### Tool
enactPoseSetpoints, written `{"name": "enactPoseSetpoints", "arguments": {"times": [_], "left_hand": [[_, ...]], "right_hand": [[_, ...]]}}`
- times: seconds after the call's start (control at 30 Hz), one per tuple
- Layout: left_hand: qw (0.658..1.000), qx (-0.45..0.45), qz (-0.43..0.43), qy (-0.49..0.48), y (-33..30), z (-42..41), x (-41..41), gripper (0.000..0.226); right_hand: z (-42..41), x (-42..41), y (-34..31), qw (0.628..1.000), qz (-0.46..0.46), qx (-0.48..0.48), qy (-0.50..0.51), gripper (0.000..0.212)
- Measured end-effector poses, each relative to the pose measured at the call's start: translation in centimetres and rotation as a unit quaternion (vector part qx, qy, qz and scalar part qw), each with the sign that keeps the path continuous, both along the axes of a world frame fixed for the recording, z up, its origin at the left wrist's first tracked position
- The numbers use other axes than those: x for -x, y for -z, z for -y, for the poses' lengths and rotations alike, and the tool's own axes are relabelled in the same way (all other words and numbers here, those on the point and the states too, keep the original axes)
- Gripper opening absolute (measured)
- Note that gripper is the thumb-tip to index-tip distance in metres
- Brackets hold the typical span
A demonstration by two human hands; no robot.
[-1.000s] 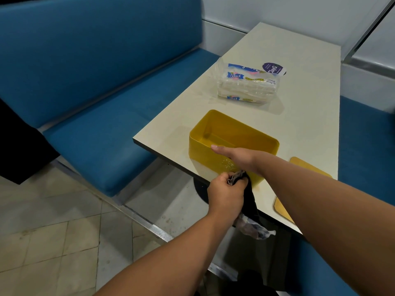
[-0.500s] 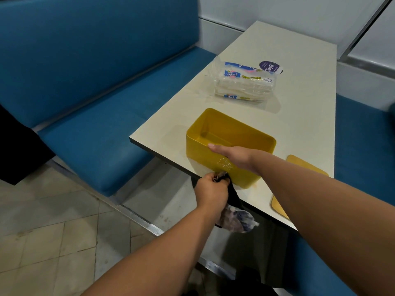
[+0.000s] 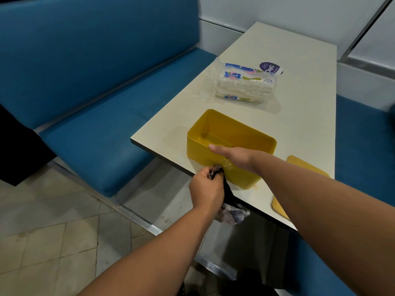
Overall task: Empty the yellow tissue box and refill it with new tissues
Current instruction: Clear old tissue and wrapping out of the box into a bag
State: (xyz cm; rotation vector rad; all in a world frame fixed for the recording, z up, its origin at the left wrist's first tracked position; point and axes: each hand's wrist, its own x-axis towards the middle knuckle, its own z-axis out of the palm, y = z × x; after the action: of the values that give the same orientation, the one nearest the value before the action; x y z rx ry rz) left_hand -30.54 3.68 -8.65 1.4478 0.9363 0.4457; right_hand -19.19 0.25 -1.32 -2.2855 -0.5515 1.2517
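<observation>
Gripping a dark rag [image 3: 226, 189] in the left hand [image 3: 206, 190], fingers curled tight round its bunched top and pressing it against the near wall of the yellow tissue box [image 3: 229, 146]; rag's lower end dangling below the surface edge, crumpled and pale, hard to make out. Resting on the box's near rim with the right hand [image 3: 232, 155], thumb pointing toward 9 o'clock along the rim, remaining fingers hidden behind the hand on the outer wall, so grasp only partly readable. Sitting open-topped and empty-looking at the near-left corner of the surface [image 3: 299, 99], just inside both edges, its near wall showing small raised dots beside the rag. Lying flat at 3 o'clock of the box, a yellow lid [image 3: 307, 167], mostly covered by the right forearm, with another sliver showing below the arm at the near edge. Lying at 12 o'clock, apart from the box, a wrapped pack of paper towels [image 3: 245, 86], clear wrapper loose and wrinkled at its left end. Peeking out behind the pack at 1 o'clock, a round purple sticker [image 3: 270, 68], partly hidden. Leaving bare surface beyond the pack toward the wall. Flanking at 9 o'clock, a blue bench [image 3: 96, 82]; tiled floor [image 3: 42, 231] below.
</observation>
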Motion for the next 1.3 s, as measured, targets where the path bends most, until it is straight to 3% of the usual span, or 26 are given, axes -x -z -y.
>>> {"name": "enactPoseSetpoints", "arguments": {"times": [0.07,0.23,0.37,0.53,0.67,0.83,0.97,1.1,1.3], "left_hand": [[0.999,0.001,-0.010,0.047,-0.1,0.5,0.2,0.007],[0.999,0.005,0.004,-0.037,0.1,-0.4,-0.2,0.009],[0.998,-0.013,0.001,0.060,-0.3,0.8,0.3,0.009],[0.999,0.011,0.012,-0.048,-0.1,-0.4,-0.2,0.012],[0.998,-0.006,0.004,0.061,-0.6,1.2,0.2,0.008],[1.000,-0.012,0.007,-0.013,-0.4,0.1,0.0,0.014],[0.997,-0.046,0.009,0.064,-0.4,1.4,0.4,0.018],[0.998,-0.056,0.006,-0.003,-0.4,0.4,0.2,0.018],[0.988,-0.118,0.025,0.093,-0.7,2.0,1.0,0.021]], "right_hand": [[0.1,0.0,-0.1,1.000,0.003,0.003,-0.003,0.077],[0.1,-0.1,0.0,1.000,-0.002,-0.001,0.000,0.076],[0.0,-0.2,0.1,1.000,0.004,0.004,-0.003,0.078],[0.0,-0.3,0.3,1.000,-0.002,-0.001,0.007,0.081],[0.0,-0.3,0.2,1.000,-0.001,-0.002,0.007,0.080],[0.1,-0.3,0.1,1.000,-0.002,-0.006,0.007,0.076],[0.1,-0.2,0.1,1.000,-0.004,-0.005,0.010,0.077],[0.0,-0.4,0.3,1.000,0.001,-0.003,0.011,0.081],[0.0,-0.4,0.4,1.000,-0.012,0.000,0.019,0.081]]}}
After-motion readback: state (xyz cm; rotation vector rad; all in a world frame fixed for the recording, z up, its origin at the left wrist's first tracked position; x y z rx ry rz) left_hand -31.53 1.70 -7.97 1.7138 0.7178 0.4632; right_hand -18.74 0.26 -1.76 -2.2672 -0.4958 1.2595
